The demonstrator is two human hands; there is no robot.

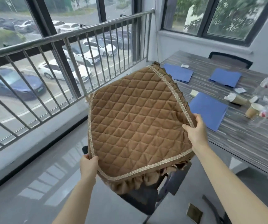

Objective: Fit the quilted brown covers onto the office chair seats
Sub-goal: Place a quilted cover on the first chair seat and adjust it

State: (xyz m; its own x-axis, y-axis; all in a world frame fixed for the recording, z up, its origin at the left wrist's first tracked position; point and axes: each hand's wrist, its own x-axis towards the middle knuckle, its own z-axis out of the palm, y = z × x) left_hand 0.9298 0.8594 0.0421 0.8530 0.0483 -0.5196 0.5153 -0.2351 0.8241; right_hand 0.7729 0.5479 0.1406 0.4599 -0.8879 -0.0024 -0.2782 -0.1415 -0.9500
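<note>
A quilted brown cover (136, 123) with tan braid trim and a ruffled skirt is spread flat in the air in front of me. My left hand (88, 165) pinches its near left corner. My right hand (194, 131) grips its right edge, thumb on top. Directly under the cover stands a black office chair (139, 201); only part of its seat and frame show below the ruffle, the rest is hidden by the cover.
A striped grey table (243, 136) stands to the right with blue folders (209, 110), paper cups (252, 110), tissues and plastic bottles. Another black chair (230, 59) sits behind it. A metal railing (65, 50) and windows run along the left.
</note>
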